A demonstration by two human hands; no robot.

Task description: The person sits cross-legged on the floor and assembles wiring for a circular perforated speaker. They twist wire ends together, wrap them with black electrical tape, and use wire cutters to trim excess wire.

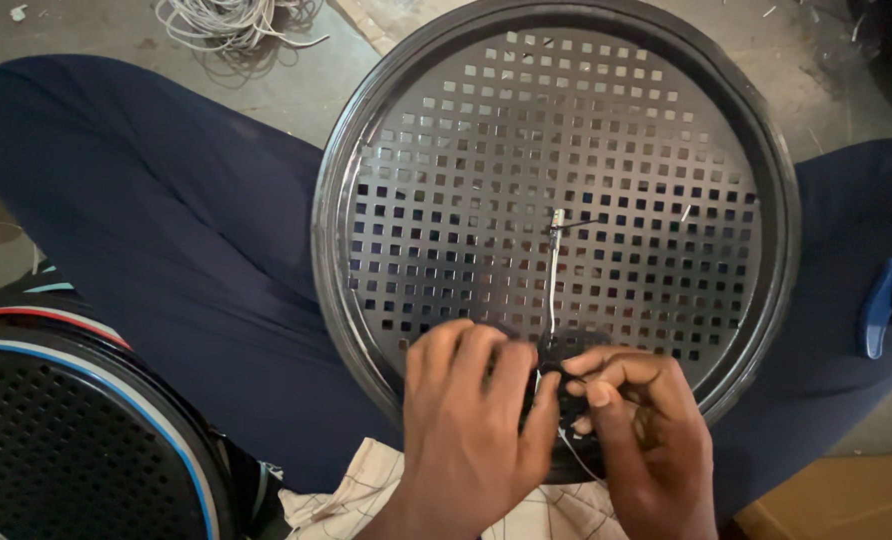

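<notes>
Concrete floor [306,90], grey and dusty, fills the upper part of the frame behind everything else

Item: round black perforated metal cover [556,215], centre of frame, propped on my lap between my knees, square holes across its face, raised rim all round

Item: thin pale wire [554,280], running down the middle of the cover from a hole near its centre to the lower rim, where it meets my fingers

Item: my left hand [471,420], lower centre, fingers curled at the cover's lower rim, thumb pressed toward the other hand; it looks closed on the rim or the wire there, but I cannot tell which

Item: my right hand [641,430], lower centre-right, thumb and forefinger pinched on the end of the wire, touching the left hand

Item: coil of white cable [231,20], top left, lying on the floor

Item: second round black grille with red and blue rings [76,430], lower left corner

Item: blue-handled tool [878,305], right edge, resting on my leg

Step in hand, as I judge it: fastening or twisting the wire at the lower rim. Next move calls for a steady pinch and a small, tight turn, cover held from tipping
</notes>
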